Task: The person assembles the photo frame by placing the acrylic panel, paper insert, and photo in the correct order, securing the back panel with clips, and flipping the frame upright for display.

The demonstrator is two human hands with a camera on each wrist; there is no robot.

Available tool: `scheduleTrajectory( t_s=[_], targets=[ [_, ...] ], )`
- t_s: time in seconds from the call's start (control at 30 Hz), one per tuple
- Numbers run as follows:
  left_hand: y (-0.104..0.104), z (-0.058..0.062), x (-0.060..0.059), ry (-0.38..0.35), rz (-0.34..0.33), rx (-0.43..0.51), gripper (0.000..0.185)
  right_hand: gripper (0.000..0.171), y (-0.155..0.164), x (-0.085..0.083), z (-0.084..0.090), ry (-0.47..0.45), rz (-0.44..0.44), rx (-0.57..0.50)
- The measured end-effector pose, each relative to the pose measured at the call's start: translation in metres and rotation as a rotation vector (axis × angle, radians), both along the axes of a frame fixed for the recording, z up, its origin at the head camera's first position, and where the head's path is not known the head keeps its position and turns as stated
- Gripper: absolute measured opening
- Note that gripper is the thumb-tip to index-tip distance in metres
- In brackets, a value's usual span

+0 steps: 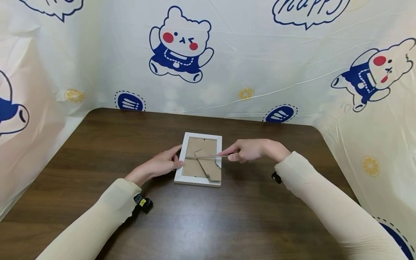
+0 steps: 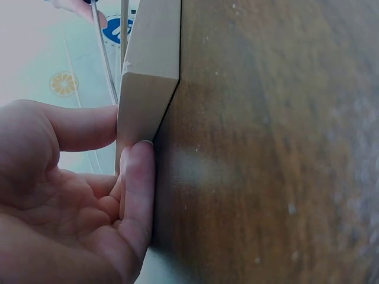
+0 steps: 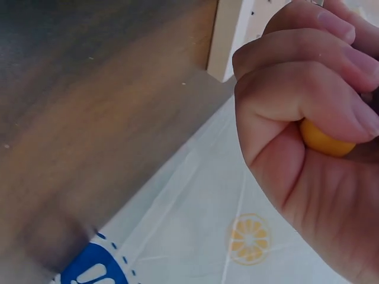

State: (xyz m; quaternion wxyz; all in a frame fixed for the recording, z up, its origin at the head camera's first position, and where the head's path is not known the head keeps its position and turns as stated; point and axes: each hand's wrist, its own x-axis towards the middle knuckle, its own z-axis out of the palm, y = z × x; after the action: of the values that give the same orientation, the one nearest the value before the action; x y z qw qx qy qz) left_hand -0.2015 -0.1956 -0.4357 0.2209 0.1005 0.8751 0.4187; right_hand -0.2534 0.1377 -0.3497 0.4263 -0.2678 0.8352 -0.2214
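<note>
A white picture frame (image 1: 195,180) lies face down in the middle of the brown table (image 1: 97,151), its cardboard back (image 1: 201,148) and folded stand (image 1: 211,169) facing up. My left hand (image 1: 162,164) presses straight fingers (image 2: 139,183) and thumb against the frame's left side (image 2: 151,53). My right hand (image 1: 250,150) grips a screwdriver by its yellow handle (image 3: 323,141), which the fist (image 3: 302,100) mostly hides. The thin metal shaft (image 1: 204,156) reaches leftward across the back to the frame's left inner edge. A frame corner (image 3: 228,35) shows in the right wrist view.
A cream sheet printed with bears (image 1: 180,43) and lemon slices hangs round the table on the left, back and right. Bare wood stretches in front of the frame and on both sides. A small black device (image 1: 143,203) is strapped at each wrist.
</note>
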Motion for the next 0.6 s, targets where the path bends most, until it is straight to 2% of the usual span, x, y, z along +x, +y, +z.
scheduleTrajectory(
  t_s=[0.27, 0.6],
  targets=[
    [0.000, 0.001, 0.001, -0.013, 0.005, 0.003, 0.076, 0.042, 0.007, 0.001, -0.017, -0.100, -0.109, -0.052],
    [0.000, 0.000, 0.001, -0.016, 0.001, 0.007, 0.076, 0.041, 0.016, 0.002, -0.035, -0.137, -0.119, -0.104]
  ],
)
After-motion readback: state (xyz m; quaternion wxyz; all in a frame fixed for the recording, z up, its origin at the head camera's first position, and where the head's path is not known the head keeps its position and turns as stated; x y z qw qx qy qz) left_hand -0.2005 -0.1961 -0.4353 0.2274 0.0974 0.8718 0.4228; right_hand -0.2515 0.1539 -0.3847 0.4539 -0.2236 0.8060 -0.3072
